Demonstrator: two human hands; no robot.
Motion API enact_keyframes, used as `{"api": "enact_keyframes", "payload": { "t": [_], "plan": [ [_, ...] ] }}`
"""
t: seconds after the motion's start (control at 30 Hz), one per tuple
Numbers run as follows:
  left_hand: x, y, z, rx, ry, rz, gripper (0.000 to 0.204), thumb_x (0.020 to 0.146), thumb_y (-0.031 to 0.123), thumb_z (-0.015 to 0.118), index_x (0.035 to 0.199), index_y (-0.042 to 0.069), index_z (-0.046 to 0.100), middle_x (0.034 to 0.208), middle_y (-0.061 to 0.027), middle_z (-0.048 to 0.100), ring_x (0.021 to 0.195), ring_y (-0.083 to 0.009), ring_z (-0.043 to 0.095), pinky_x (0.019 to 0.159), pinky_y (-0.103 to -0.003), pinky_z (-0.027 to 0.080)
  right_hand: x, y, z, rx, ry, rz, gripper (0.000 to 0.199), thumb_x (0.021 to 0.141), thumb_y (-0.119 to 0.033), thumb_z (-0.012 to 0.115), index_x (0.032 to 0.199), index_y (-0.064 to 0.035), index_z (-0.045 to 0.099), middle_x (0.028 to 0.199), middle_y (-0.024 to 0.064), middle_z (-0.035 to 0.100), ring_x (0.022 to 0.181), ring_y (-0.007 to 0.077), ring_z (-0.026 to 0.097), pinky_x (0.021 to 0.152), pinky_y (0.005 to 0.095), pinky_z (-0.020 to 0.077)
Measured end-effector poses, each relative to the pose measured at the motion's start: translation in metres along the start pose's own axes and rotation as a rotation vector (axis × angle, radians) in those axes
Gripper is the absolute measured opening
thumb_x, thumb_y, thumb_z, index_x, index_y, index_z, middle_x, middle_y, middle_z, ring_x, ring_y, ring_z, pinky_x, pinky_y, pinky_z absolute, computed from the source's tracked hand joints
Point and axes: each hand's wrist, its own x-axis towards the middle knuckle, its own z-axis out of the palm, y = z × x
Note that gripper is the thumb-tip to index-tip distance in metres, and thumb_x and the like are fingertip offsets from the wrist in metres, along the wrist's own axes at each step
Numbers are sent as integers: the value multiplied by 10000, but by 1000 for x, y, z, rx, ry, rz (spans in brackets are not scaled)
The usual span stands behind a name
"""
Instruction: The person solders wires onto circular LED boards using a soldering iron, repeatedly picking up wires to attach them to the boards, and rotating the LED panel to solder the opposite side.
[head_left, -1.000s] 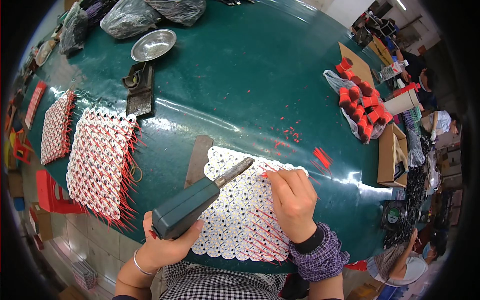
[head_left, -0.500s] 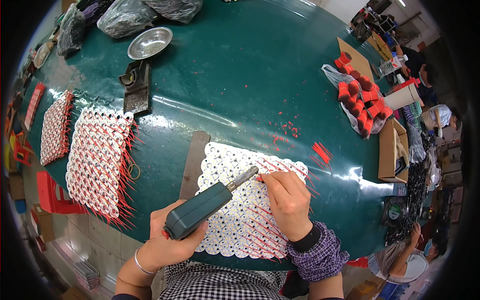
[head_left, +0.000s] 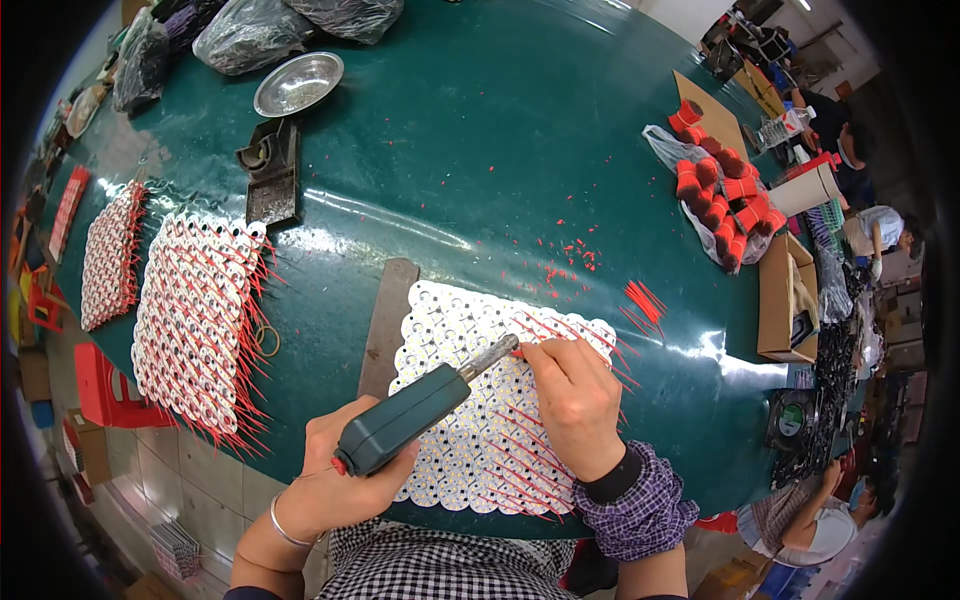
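Note:
My left hand (head_left: 350, 465) is wrapped around a dark green soldering gun (head_left: 405, 420). Its metal tip reaches up and right, close to my right hand's fingertips. Under it lies a white panel of joined round circuit boards (head_left: 450, 350), with thin red wires (head_left: 525, 455) sticking out along its right part. Thumb and forefinger of my right hand (head_left: 575, 400) pinch a short red wire (head_left: 518, 351) against the panel at the gun's tip; most of that wire is hidden by the fingers. A flat metal bar (head_left: 385, 330) shows from under the panel's left edge.
Wired panels (head_left: 195, 320) stand at the left. A soldering stand (head_left: 273, 175) and a metal bowl (head_left: 298, 85) are beyond them. Loose red wires (head_left: 645, 308) and clippings lie at the right. Further over are red wire bundles (head_left: 735, 190) and a cardboard box (head_left: 787, 300). Other people sit at far right.
The soldering gun and my left hand have shifted slightly right and up. The panel has moved a little up. My right hand stays nearly in place.

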Motion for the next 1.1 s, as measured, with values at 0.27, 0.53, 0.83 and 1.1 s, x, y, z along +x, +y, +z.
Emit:
{"api": "enact_keyframes", "payload": {
  "t": [0.27, 0.53, 0.83, 1.1],
  "plan": [
    [-7, 4, -1, -94, 108, -29, 165, 761, 0, 750, 920, -7, 707, 769, -68, 643, 595, -136, 590, 546, -258, 461, -1, 1, 1, -32, -4, -32, 255, 743, 18, 672, 997, 33, 662, 913, 93, 609, 805, 242, 605, 664, 344, 510],
    [-13, -1, -6, -85, 111, 6, 209, 767, -5, 756, 969, -37, 708, 800, -66, 664, 617, -96, 594, 542, -242, 458, -2, -2, -2, -36, 98, -65, 259, 730, 26, 675, 989, 34, 674, 920, 103, 635, 812, 251, 611, 662, 351, 502],
    [-11, 1, -5, -43, 60, -5, 206, 780, 3, 745, 980, -23, 702, 787, -50, 649, 615, -101, 581, 569, -253, 465, -6, -1, 7, 71, 46, -47, 268, 726, 40, 686, 994, 40, 677, 895, 110, 640, 751, 251, 606, 639, 355, 496],
    [-10, 1, -5, 50, 40, 35, 151, 767, -1, 736, 910, -5, 688, 758, -55, 622, 607, -126, 575, 575, -268, 463, -5, -4, 6, 44, 24, -31, 291, 716, 109, 699, 990, 12, 687, 891, 103, 642, 769, 263, 623, 643, 365, 505]
  ]
}}
